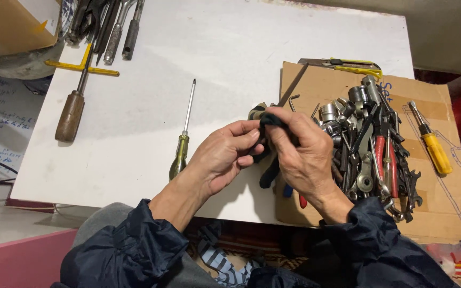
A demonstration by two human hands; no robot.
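My left hand (224, 156) and my right hand (301, 154) meet over the near edge of a white table (134, 122). Together they pinch a small dark, rag-like piece (271, 119) at the fingertips, and dark tool handles (269, 172) stick out below them. What the piece wraps is hidden by my fingers. A green-handled screwdriver (182, 138) lies just left of my left hand. A heap of sockets, wrenches and pliers (372, 141) lies just right of my right hand on a sheet of cardboard (444, 208).
A yellow-handled screwdriver (431, 141) lies on the cardboard's right side, a yellow utility knife (348, 66) at its far edge. A wooden-handled tool (72, 112), a yellow T-shaped tool (84, 65) and several metal tools (114, 26) lie at the far left.
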